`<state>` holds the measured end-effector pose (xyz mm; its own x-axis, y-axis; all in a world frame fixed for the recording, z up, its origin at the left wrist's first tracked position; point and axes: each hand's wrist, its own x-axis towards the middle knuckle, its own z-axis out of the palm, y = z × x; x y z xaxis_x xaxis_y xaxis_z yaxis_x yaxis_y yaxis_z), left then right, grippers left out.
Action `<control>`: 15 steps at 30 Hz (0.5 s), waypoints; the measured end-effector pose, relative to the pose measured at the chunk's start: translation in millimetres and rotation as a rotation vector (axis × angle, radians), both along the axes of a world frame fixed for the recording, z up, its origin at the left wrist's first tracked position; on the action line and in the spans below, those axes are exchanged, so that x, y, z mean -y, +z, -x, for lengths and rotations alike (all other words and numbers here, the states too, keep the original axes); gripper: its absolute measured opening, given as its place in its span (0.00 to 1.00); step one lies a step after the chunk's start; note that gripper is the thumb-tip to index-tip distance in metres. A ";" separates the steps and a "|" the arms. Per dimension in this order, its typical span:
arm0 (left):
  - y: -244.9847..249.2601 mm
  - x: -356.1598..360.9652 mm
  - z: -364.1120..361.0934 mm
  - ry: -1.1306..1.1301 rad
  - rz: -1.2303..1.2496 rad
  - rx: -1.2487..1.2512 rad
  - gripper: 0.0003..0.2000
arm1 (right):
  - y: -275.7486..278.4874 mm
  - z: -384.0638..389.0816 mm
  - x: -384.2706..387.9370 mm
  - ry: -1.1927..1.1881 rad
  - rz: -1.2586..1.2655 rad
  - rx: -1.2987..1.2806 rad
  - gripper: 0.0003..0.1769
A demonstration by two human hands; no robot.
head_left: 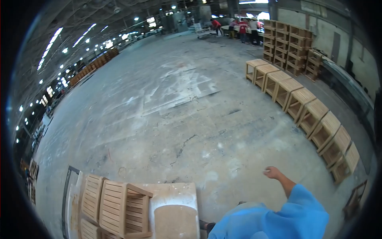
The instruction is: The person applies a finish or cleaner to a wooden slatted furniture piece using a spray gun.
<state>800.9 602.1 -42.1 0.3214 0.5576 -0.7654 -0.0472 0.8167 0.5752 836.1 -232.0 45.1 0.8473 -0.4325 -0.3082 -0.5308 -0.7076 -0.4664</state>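
My right hand (272,172) reaches forward over the concrete floor, below a loose blue sleeve (304,203). Its fingers are curled closed, and a small pale spot shows at their tip; I cannot make out what it is. The hand touches no furniture. My left hand is out of view. To the left of my body is a pale board (175,195) with a rounded brown panel (175,221) on it. Beside that board are slatted wooden furniture pieces (113,207), standing close together.
A curved row of wooden slatted-top stools (292,85) runs along the right. Behind it rise stacked wooden frames (294,49). Several people (242,30) stand at the far end. A dark-edged frame (69,199) lies at lower left. Scuffed concrete floor (159,119) spreads ahead.
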 end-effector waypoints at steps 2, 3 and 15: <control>-2.7 -59.4 -54.1 -0.070 -0.044 0.069 0.37 | 3.3 73.8 -28.2 -0.241 0.040 -0.126 0.29; -6.6 -81.9 -76.0 -0.114 -0.086 0.148 0.37 | 27.4 103.7 -48.4 -0.342 -0.079 -0.342 0.27; 44.6 -101.6 -142.1 -0.634 -0.337 -0.098 0.37 | 130.0 238.0 -154.3 -0.626 0.006 -0.539 0.27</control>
<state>943.0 703.8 2.5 0.5999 0.4971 -0.6269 0.4416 0.4477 0.7776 598.1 -77.7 175.1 0.1861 -0.7784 -0.5996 -0.9774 -0.2087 -0.0324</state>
